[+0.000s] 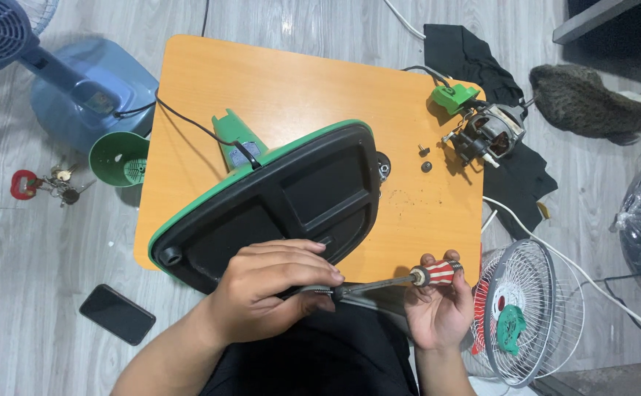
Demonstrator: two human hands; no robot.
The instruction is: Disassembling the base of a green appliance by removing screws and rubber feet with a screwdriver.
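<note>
A green fan base lies tipped on the orange table, its black underside facing me. My left hand rests on the near edge of that black underside, fingers curled by the screwdriver's tip. My right hand grips the red-and-white striped handle of a screwdriver, whose shaft points left toward my left fingers. A black cord runs from the base's green neck off the table's left side.
A fan motor with a green part and two loose screws lie at the table's right. On the floor: a blue fan, green cup, keys, phone, fan grille, a cat.
</note>
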